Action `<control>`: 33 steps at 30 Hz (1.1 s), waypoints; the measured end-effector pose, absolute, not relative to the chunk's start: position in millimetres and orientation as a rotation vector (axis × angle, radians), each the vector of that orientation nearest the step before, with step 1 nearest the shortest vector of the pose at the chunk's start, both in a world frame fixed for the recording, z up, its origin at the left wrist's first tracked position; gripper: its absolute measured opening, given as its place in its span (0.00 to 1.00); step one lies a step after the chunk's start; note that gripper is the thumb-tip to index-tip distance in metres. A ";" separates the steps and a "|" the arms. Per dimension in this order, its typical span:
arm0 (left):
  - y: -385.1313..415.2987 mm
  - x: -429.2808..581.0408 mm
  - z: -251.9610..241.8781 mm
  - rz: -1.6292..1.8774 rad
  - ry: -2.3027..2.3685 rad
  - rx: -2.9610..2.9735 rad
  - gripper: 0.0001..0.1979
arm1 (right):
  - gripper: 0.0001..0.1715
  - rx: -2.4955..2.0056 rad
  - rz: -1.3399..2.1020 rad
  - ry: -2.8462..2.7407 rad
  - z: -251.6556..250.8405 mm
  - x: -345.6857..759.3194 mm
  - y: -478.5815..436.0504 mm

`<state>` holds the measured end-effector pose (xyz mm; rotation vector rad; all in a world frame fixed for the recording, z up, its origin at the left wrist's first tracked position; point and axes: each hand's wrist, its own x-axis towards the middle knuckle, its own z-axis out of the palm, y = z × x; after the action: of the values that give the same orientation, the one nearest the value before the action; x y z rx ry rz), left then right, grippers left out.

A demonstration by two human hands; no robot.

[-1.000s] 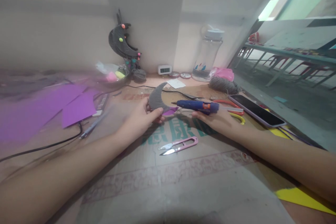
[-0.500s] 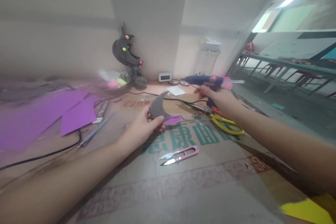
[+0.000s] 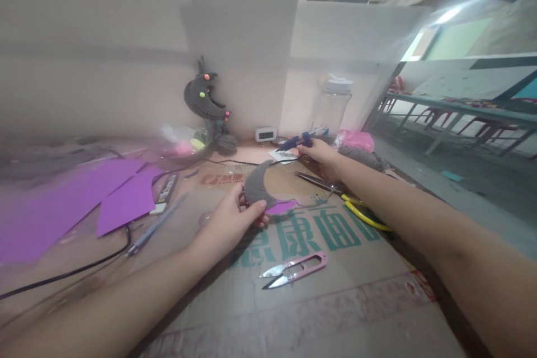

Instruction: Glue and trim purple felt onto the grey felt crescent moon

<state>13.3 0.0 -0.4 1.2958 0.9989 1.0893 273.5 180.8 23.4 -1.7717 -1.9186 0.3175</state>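
- The left hand (image 3: 229,224) pinches the grey yarn-wrapped crescent (image 3: 257,184) at its lower end, thumb on top and fingers beneath. It holds it just above the cardboard sheet (image 3: 335,291).
- The crescent's bare purple tip (image 3: 282,207) sticks out to the right of the pinch.
- The crescent's long axis runs from the pinch up and away from the person, with its upper horn towards the right hand (image 3: 319,156).
- The right hand lies beyond the crescent and to its right, fingers closed on the grip of the blue hot glue gun (image 3: 296,142). The nozzle points left, near the upper horn but apart from it.
- Nearer than the crescent, pink thread snips (image 3: 296,268) lie flat on the cardboard.
- Right of the crescent, yellow-handled scissors (image 3: 361,215) lie under the right forearm.
- Left of the crescent are purple foam sheets (image 3: 126,198) and a black cable (image 3: 84,268).
- Beyond the crescent, at the wall, stand a finished moon decoration (image 3: 203,98), a digital clock (image 3: 265,134) and a water bottle (image 3: 333,103).
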 end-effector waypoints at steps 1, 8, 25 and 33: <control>0.1 13.6 0.0 1.089 0.993 1.289 0.17 | 0.18 -1.787 0.303 -1.931 24.7 276.1 179.6; -0.3 15.5 0.9 1.099 0.975 1.284 0.17 | 0.28 -1.654 0.168 -2.012 29.9 284.5 118.8; -4.1 15.4 3.9 1.139 1.024 1.335 0.16 | 0.18 -1.244 1.108 -1.912 8.1 240.9 19.4; -0.6 14.5 -0.1 1.076 1.021 1.395 0.17 | 0.15 -1.327 0.693 -2.013 8.0 245.8 20.5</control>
<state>14.5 -0.6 -0.1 1.3949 1.0215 1.0762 245.8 20.5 8.0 -1.3267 -2.0126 0.6931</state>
